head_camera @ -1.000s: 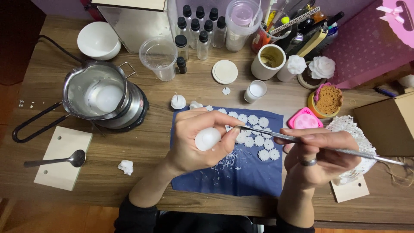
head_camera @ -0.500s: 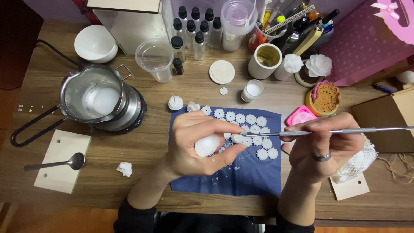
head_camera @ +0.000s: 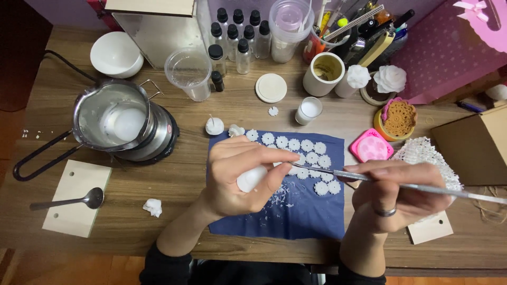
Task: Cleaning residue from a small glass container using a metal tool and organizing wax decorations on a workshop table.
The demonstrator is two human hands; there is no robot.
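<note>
The white wax piece (head_camera: 252, 178) is a small, smooth, rounded lump, pale and matte, and only its lower end shows between the fingers that wrap it. It sits over the blue cloth (head_camera: 296, 211), near the cloth's left half, with white shavings scattered on the fabric just below it.

The left hand (head_camera: 237, 177) comes in from 7 o'clock, forearm angled up across the table edge, palm turned down and fingers curled closed around the wax piece, thumb pressing it from beneath. The right hand (head_camera: 393, 195) enters from 5 o'clock, a ring on one finger, fingers folded shut around a thin metal tool (head_camera: 401, 184). The tool lies nearly level, its long handle running off toward 3 o'clock and its tip pointing toward 9 o'clock, meeting the wax piece at the left hand's fingertips.

On the cloth, from 12 to 3 o'clock of the wax piece, lie rows of small white wax flowers (head_camera: 311, 158). At 9 to 10 o'clock of the left hand stands a metal pot (head_camera: 113, 119) holding melted white wax, on a small heater. A spoon (head_camera: 68, 200) rests on a pale wooden board at 9 o'clock, and a pink mould (head_camera: 371, 145) sits at 1 o'clock of the right hand.
</note>
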